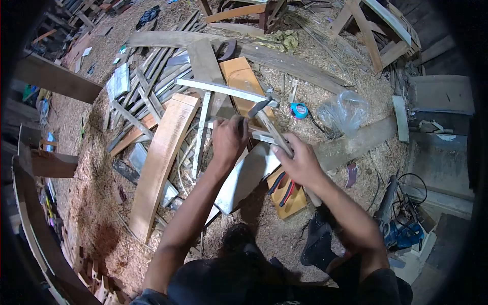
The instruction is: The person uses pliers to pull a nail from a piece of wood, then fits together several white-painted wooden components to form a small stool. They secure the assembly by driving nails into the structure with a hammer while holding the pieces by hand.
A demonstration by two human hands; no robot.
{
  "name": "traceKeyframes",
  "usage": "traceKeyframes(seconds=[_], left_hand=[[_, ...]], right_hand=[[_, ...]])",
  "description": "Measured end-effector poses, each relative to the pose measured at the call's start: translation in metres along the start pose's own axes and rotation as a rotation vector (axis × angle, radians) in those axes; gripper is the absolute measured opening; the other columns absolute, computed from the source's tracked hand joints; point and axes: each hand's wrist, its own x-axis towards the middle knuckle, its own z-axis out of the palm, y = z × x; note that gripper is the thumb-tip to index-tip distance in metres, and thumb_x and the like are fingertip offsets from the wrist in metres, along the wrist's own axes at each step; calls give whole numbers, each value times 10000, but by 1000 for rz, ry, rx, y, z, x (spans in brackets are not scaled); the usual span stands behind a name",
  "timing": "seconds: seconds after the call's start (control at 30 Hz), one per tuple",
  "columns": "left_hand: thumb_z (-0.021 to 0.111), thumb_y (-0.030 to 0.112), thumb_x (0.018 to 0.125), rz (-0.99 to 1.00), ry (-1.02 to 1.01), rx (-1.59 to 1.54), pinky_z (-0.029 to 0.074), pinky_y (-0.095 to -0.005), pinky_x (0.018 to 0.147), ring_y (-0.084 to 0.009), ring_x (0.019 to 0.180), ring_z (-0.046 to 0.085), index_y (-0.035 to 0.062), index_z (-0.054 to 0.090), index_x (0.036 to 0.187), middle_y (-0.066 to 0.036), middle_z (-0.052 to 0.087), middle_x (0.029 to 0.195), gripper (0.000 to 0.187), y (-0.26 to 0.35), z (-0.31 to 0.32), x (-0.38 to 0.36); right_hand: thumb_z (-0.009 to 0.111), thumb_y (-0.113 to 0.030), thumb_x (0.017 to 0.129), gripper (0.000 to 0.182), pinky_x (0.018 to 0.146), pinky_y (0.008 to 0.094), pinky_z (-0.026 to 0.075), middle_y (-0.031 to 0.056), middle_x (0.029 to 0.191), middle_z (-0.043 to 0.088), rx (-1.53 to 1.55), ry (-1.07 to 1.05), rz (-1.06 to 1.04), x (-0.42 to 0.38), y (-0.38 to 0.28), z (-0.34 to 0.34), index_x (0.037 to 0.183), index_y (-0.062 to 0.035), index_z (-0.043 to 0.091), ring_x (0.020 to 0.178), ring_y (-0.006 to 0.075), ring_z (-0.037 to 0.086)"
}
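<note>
My right hand (300, 158) is wrapped around the wooden handle of a hammer (274, 133), whose dark metal head points up and left. Just left of the hammer head, my left hand (230, 138) is closed, knuckles up, over the end of a narrow pale strip (264, 137); what its fingers pinch is hidden. Under the hands lies a whitish board (249, 175). Long white-edged strips (223, 90) cross beyond my left hand. Below my right hand, pliers (288, 194) with red and blue handles rest on an orange-brown wood piece (295, 206).
A curved plank (162, 162) lies left of my left arm, by a heap of thin slats (147, 91). A turquoise tape measure (299, 110) and a clear plastic bag (345, 113) lie ahead right. A blue power tool (404, 235) with a cord sits at right. Shavings cover the ground.
</note>
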Motion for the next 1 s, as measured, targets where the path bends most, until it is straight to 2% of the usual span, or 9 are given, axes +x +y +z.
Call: traceKeyframes(seconds=[0.1,0.13,0.17,0.23,0.33,0.5,0.57,0.77,1.0], left_hand=[[610,157,864,19,-17,47,410,-392,748,-335,672,601,56,638,884,-151,652,730,107,9,-7,-12],[610,152,861,30,-26,59,408,-391,749,-331,676,606,59,633,900,-150,654,738,104,14,-9,-18],[602,151,860,45,-13,38,405,-397,748,-321,683,613,61,625,890,-150,649,726,97,18,-11,-24],[585,149,859,79,19,-10,400,-408,748,-302,698,628,66,608,870,-152,637,702,86,25,-14,-33],[587,168,855,76,-38,62,385,-394,744,-277,768,631,86,646,867,-107,655,764,102,36,-22,-42],[624,190,841,38,-125,65,369,-396,768,-266,847,637,106,714,899,-98,686,885,136,44,-32,-48],[629,198,839,24,-132,66,367,-396,772,-260,863,634,102,716,886,-89,687,921,138,46,-31,-47],[606,193,843,30,-94,85,368,-401,753,-256,856,627,97,704,873,-86,670,910,141,45,-28,-50],[596,162,830,35,-54,112,371,-403,742,-262,846,627,96,698,866,-85,668,927,127,48,-26,-52]], right_hand=[[719,-196,812,325,665,369,460,134,786,590,-90,235,-75,-3,-15,2,1004,18,568,720,217,577],[758,-154,752,353,732,407,471,184,946,603,-322,370,-209,6,-12,2,987,27,566,836,304,607],[757,-155,742,401,810,426,467,205,1060,586,-222,387,-208,13,-13,0,1031,47,565,943,359,593],[762,-169,745,470,854,412,458,196,1050,589,-219,395,-372,26,-8,-1,1098,62,554,953,345,589],[709,-162,795,439,870,432,446,226,1047,545,-184,433,-411,20,-3,13,1134,60,538,985,378,548],[535,-143,922,336,809,406,454,228,1000,552,-63,314,-319,-59,-6,25,1177,72,496,928,352,560],[507,-171,948,390,719,359,469,184,902,570,99,156,-68,-97,13,37,1244,79,466,809,273,586],[490,-191,965,450,593,287,451,96,752,544,158,120,98,-124,8,35,1322,74,423,656,131,542],[477,-110,940,430,730,335,517,216,945,634,122,139,111,-119,-3,56,1330,66,430,828,242,661]])
